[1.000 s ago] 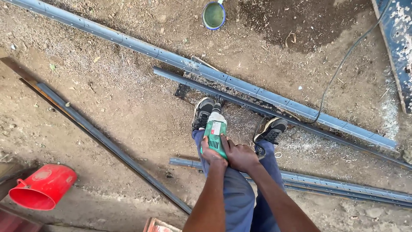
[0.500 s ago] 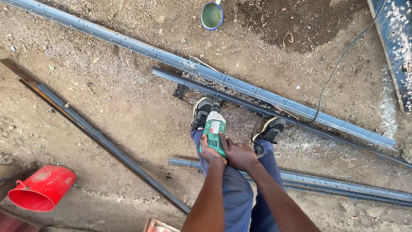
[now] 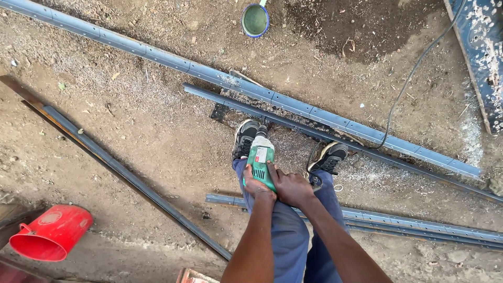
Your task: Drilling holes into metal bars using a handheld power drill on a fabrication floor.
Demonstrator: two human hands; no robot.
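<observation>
Both hands hold a green power drill. The left hand and right hand wrap tight around it. The drill points down at a long metal bar just past the person's shoes.

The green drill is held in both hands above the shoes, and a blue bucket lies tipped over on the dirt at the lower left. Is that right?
Not quite: the head view shows the tipped bucket at the lower left is red, not blue. The rest stands: the left hand and right hand both grip the green drill above the shoes.
</observation>
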